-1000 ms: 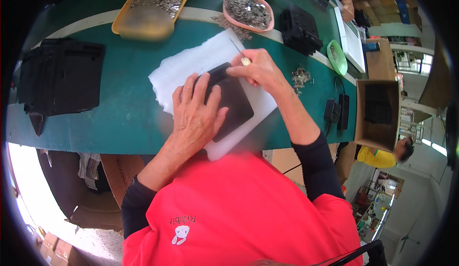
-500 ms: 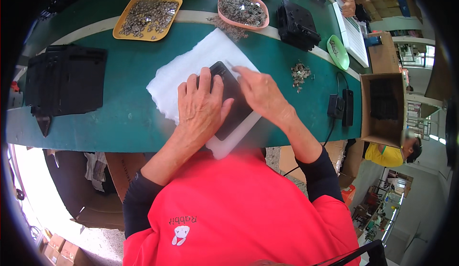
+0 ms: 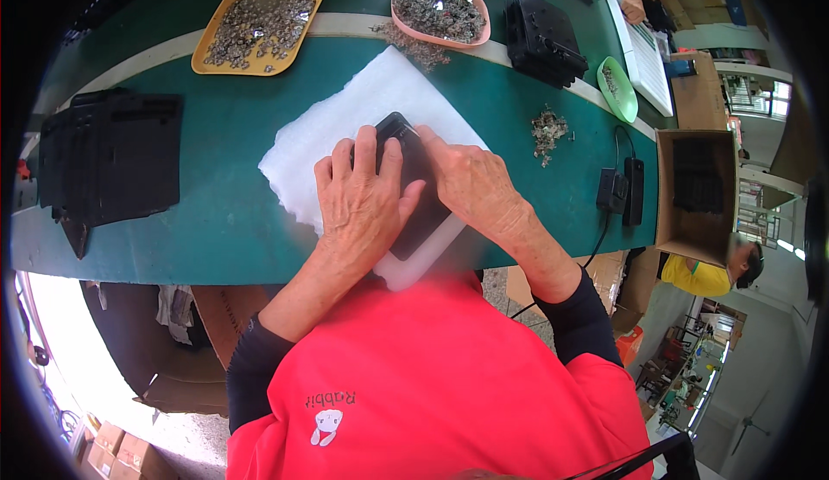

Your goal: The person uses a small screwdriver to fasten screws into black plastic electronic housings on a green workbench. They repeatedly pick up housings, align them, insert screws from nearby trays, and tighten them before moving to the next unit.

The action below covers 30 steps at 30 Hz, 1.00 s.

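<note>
A flat black rectangular panel (image 3: 420, 212) lies at a slant on a white foam sheet (image 3: 337, 113) at the near edge of the green table. My left hand (image 3: 358, 195) rests on the panel's left part, fingers stretched out and thumb apart. At its upper right edge, my right hand (image 3: 473, 178) is closed with the fingers curled and the index fingertip near the panel's far corner. A thin pale sliver shows by that fingertip, too small to name; whatever else the fingers hold is hidden.
A yellow tray (image 3: 200, 59) and a pink tray (image 3: 485, 27) with small metal parts stand at the back. Black plastic parts (image 3: 117, 156) are stacked left, more (image 3: 542, 38) back right. Loose bits (image 3: 548, 133), a green dish (image 3: 629, 104), a power adapter (image 3: 611, 188) and a carton (image 3: 661, 191) lie right.
My right hand has shifted slightly lower, its index fingertip now close on the panel's far corner. My left hand stays spread on the panel. The view has tilted a little.
</note>
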Each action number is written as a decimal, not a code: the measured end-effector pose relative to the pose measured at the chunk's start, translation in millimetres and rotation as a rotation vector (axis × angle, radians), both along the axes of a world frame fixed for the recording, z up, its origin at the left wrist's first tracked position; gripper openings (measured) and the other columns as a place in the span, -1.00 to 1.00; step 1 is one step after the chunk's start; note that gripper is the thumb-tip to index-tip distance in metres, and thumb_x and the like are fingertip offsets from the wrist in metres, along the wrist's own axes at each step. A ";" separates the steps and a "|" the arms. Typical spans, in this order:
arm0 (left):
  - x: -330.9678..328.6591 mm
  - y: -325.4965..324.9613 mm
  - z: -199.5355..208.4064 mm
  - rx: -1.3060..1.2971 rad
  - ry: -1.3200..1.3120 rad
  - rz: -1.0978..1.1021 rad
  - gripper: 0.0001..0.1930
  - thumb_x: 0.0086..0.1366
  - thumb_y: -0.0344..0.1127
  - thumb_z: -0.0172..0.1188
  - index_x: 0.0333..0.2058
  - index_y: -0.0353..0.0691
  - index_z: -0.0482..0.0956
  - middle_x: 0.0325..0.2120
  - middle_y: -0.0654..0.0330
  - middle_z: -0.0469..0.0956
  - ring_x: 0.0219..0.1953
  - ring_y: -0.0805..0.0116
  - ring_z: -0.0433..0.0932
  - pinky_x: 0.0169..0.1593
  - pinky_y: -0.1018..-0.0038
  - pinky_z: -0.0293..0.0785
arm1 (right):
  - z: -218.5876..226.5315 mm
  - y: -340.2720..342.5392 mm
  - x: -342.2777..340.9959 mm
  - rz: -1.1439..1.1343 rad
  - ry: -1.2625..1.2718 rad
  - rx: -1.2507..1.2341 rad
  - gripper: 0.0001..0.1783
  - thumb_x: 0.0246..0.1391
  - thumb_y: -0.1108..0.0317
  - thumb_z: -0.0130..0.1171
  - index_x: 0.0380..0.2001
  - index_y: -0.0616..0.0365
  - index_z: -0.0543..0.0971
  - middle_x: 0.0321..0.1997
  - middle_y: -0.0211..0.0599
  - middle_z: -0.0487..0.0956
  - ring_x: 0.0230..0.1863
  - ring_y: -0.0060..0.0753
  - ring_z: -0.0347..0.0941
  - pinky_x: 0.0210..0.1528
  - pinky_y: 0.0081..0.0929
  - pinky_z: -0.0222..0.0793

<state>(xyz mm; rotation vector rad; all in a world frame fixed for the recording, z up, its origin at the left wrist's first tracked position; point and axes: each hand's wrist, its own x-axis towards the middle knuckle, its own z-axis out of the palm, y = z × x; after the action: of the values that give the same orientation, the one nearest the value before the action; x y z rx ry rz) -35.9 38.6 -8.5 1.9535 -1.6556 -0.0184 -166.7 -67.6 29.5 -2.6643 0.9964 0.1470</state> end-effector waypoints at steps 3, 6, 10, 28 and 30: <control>-1.2 -0.8 -0.4 -0.002 0.012 -0.005 -0.37 -0.06 -0.16 0.42 -0.01 -0.28 0.45 0.02 0.02 0.28 -0.04 0.04 0.30 -0.05 0.17 0.20 | -1.6 5.6 2.4 0.064 0.095 -0.084 -0.45 0.11 0.37 0.00 0.19 0.30 0.33 -0.47 -0.07 0.59 -0.45 0.02 0.58 -0.37 -0.15 0.51; -5.3 -2.3 -3.5 0.041 0.006 0.019 -0.37 -0.05 -0.19 0.41 0.02 -0.25 0.44 0.03 0.01 0.29 -0.01 0.02 0.32 -0.02 0.15 0.22 | 3.6 12.0 11.6 0.133 0.202 -0.182 -0.41 0.09 0.38 0.01 0.20 0.42 0.29 -0.47 -0.08 0.59 -0.50 -0.01 0.58 -0.44 -0.20 0.52; -5.4 -3.9 2.9 0.081 0.019 0.047 -0.41 -0.01 -0.20 0.39 0.02 -0.23 0.46 0.03 0.03 0.31 -0.03 0.03 0.34 -0.04 0.15 0.24 | 7.7 0.6 16.2 0.160 0.194 -0.137 -0.40 0.08 0.41 0.02 0.20 0.42 0.28 -0.48 -0.08 0.59 -0.50 -0.02 0.58 -0.45 -0.20 0.51; -9.3 -6.4 -6.3 -0.001 -0.020 0.079 -0.53 0.03 -0.25 0.36 -0.05 -0.25 0.54 -0.01 0.03 0.33 -0.06 0.04 0.35 -0.09 0.18 0.30 | 29.4 -2.0 8.2 0.461 0.100 -0.355 -0.59 0.04 0.47 0.05 -0.05 0.51 0.44 -0.53 -0.15 0.61 -0.49 -0.19 0.62 -0.53 -0.30 0.50; -9.0 -7.4 -5.2 0.009 -0.006 0.085 -0.54 0.05 -0.26 0.34 -0.05 -0.26 0.54 -0.02 0.03 0.33 -0.07 0.04 0.37 -0.09 0.19 0.30 | 31.7 -4.0 10.4 0.498 0.121 -0.377 -0.62 0.03 0.47 0.06 -0.08 0.50 0.46 -0.52 -0.13 0.61 -0.48 -0.19 0.62 -0.53 -0.30 0.50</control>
<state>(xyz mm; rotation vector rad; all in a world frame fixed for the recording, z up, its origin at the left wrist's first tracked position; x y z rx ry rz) -44.9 31.2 -13.7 2.0307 -1.5771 0.0121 -156.3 -71.6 61.3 -3.2400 0.3946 0.2472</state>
